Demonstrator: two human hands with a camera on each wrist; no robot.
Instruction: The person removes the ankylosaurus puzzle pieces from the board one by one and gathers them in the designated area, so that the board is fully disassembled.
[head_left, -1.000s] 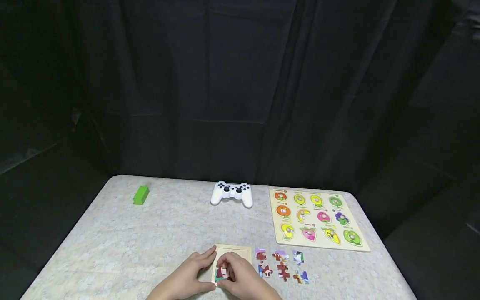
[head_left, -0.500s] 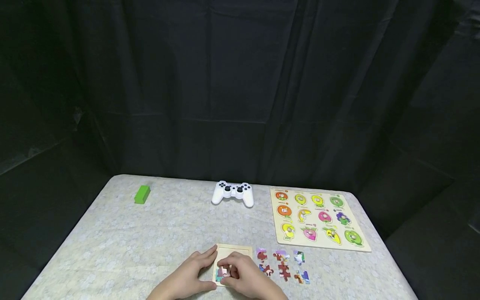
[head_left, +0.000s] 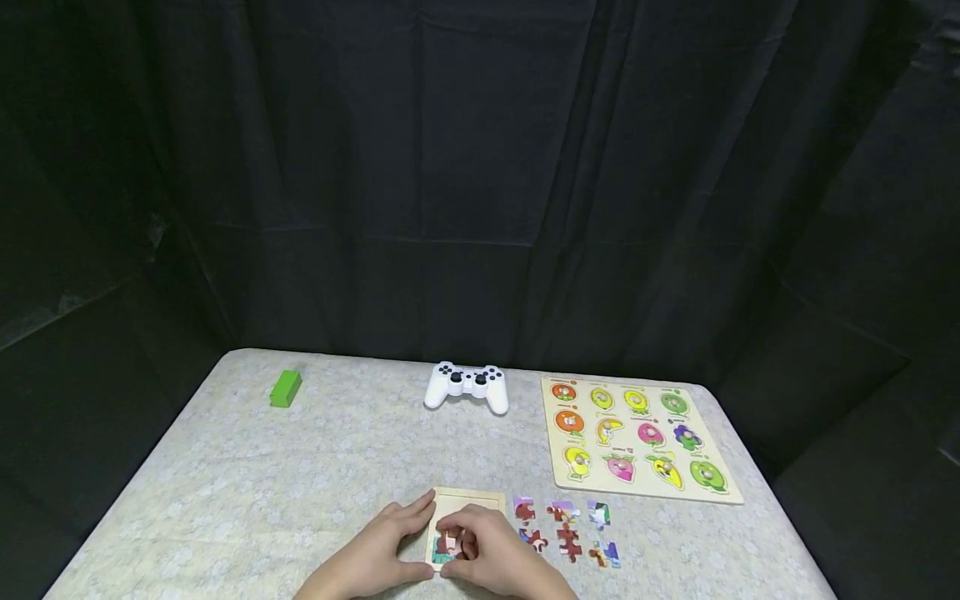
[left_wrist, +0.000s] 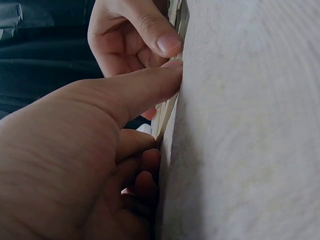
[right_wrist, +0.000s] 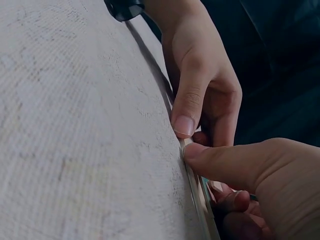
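Observation:
A small wooden puzzle tray (head_left: 480, 493) lies at the table's near edge between my hands. My left hand (head_left: 378, 546) holds it by the left side, thumb at the near corner and forefinger at the far one. Over the tray's near part, my right hand (head_left: 495, 552) has its fingers bent around a jigsaw piece, which they mostly hide. Brown, pink and teal jigsaw pieces (head_left: 444, 547) show in the tray's near left corner. In the right wrist view, the right thumb (right_wrist: 215, 157) touches the tray's edge (right_wrist: 196, 187), close to the left thumb (right_wrist: 187, 112).
Several loose jigsaw pieces (head_left: 569, 542) lie right of the tray. Behind them is a wooden fruit peg board (head_left: 630, 487). A white game controller (head_left: 467, 385) sits at the back middle and a green block (head_left: 286, 388) at the back left. A black curtain (head_left: 465, 183) hangs behind the table.
My right hand has shifted slightly right, its fingers still working over the tray's near left corner, where more of the pieces shows. The left hand stays at the tray's left side.

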